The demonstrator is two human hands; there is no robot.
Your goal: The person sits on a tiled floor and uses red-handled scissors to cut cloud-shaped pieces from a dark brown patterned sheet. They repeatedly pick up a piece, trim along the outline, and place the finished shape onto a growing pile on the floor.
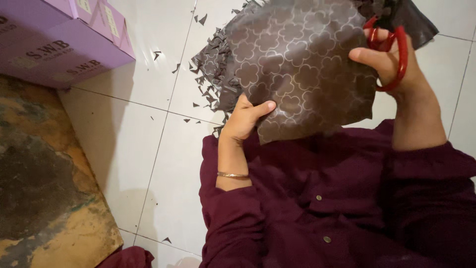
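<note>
Head view looks down on my two hands holding up a sheet point(302, 64) of dark brown material printed with a pale quatrefoil lattice. My left hand point(245, 116) pinches the sheet's lower edge, thumb on the front and fingers behind. My right hand point(391, 64) is closed through the red handles of the scissors point(391, 54) at the sheet's upper right; the blades are hidden behind the sheet, so I cannot tell whether they are apart or together. The sheet hangs in the air above my maroon shirt point(327, 198) and the white tiled floor point(148, 149), where small dark scraps point(208, 74) lie scattered. Purple boxes point(64, 39) sit at the upper left, beside a worn brown mat point(44, 173). I judge that I am mid-cut along the pattern; the next snip would call for a taut sheet and turning it to follow the curve.
</note>
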